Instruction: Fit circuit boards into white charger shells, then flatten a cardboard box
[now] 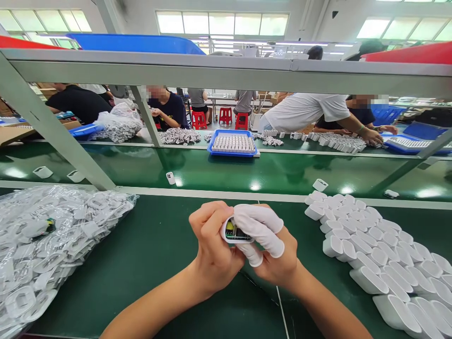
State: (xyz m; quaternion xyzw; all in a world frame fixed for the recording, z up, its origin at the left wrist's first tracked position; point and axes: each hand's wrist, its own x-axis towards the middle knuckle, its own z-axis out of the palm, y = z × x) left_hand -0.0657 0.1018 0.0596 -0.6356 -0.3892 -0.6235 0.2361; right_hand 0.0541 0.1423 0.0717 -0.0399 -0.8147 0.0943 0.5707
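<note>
Over the middle of the bench I hold a white plastic casing (pixel 238 241) with its open end towards me. Inside it a circuit board (pixel 231 230) shows, with a yellow component and dark parts. My left hand (pixel 215 240) is closed around the casing's left side. White fabric covers the thumb and some fingers of my right hand (pixel 271 240), which are closed on the casing's right side and partly hide the opening. Whether the right fingertips also pinch a small part cannot be seen.
A clear bag of white plastic parts (pixel 70 245) lies left. Rows of white casings (pixel 381 254) stand right. Beyond the bench runs a green conveyor belt (pixel 197 169) carrying a few casings. A shelf frame (pixel 226 73) crosses above. Co-workers sit opposite, near a filled blue tray (pixel 233 154).
</note>
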